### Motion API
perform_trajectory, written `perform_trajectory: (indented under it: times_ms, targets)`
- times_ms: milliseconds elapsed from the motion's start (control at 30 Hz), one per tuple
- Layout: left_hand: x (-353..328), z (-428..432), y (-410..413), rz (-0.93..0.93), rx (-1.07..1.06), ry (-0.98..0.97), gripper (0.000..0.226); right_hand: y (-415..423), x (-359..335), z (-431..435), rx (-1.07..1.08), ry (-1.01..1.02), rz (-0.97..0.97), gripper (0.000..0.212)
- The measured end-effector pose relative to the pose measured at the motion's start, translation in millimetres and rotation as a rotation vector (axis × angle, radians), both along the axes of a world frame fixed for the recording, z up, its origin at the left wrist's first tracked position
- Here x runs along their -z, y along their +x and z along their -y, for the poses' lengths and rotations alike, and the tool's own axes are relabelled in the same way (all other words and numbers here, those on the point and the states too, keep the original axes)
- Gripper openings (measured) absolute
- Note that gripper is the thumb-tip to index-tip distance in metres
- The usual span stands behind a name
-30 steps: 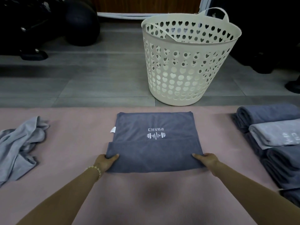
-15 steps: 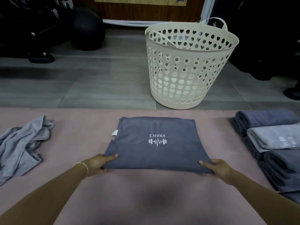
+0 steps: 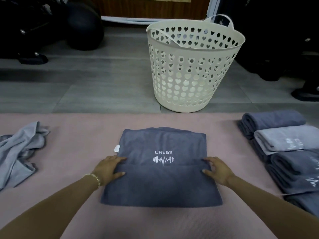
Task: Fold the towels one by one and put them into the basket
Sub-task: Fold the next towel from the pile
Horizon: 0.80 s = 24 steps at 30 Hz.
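Left grip [image 3: 109,169] and right grip [image 3: 217,170], released, press flat on the part-folded dark grey towel [image 3: 160,186] at the pink mat's [image 3: 77,149] middle. The basket [image 3: 189,83] beyond its far edge seemingly holds none yet. A crumpled towel [image 3: 19,152] waits at the left edge.

The folded towel [image 3: 160,183] lies mid-mat [image 3: 77,135]. From it, the basket [image 3: 189,75] stands at 1 o'clock on the floor [image 3: 86,83] behind the mat. A crumpled towel [image 3: 19,152] lies at 9 o'clock and the stacked towels [image 3: 284,140] at 3 o'clock. The left hand [image 3: 107,169] rests on its 9 o'clock edge, and the right hand [image 3: 217,169] on its 3 o'clock edge.
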State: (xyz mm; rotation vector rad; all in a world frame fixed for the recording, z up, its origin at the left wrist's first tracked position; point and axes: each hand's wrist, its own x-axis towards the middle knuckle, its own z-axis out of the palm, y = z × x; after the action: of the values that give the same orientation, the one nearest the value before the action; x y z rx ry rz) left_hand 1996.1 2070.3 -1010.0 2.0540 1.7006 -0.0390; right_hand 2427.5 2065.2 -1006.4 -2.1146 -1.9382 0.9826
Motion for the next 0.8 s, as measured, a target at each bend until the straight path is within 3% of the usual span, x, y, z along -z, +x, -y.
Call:
perform_trajectory:
  times_ms: [67,167,200,267,333,400,467,567,700,800]
  targets:
    - [5.3,-3.8,7.5,-0.144,0.065,-0.049,0.071,-6.3,2.9,-6.6,-0.050,-0.068,0.056,0.054]
    - [7.0,-13.4,6.2,-0.211,0.051,-0.096,0.030,-5.4,9.1,-12.5,-0.106,-0.161,0.172,0.042]
    - [4.6,-17.9,2.3,-0.104,0.015,-0.162,0.018,-4.0,7.4,-14.5,-0.081,-0.181,0.092,0.033]
    - [-5.3,-26.3,-6.1,0.289,-0.175,-0.346,0.011,-0.1,-0.6,-20.0,0.082,-0.236,-0.293,0.017]
    - [-19.0,-35.0,-10.0,0.637,-0.394,-0.466,0.015,6.4,-11.6,-29.8,0.259,-0.253,-0.581,0.019]
    - [-26.3,-48.4,-7.2,0.810,-0.557,-0.450,0.024,12.4,-17.4,-42.9,0.380,-0.186,-0.663,0.025]
    - [-29.5,-66.3,1.5,0.873,-0.665,-0.313,0.025,14.8,-20.4,-57.8,0.478,-0.064,-0.671,0.023]
    - [-26.1,-97.1,15.3,0.882,-0.759,-0.085,0.019,14.3,-20.8,-83.5,0.523,0.099,-0.618,0.016]
    - [-9.0,-130.0,22.8,0.782,-0.800,0.033,0.018,13.8,-4.8,-121.6,0.578,0.213,-0.464,0.031]
    - [7.6,-142.6,21.3,0.556,-0.716,-0.013,0.045,12.5,8.3,-139.4,0.483,0.145,-0.221,0.026]
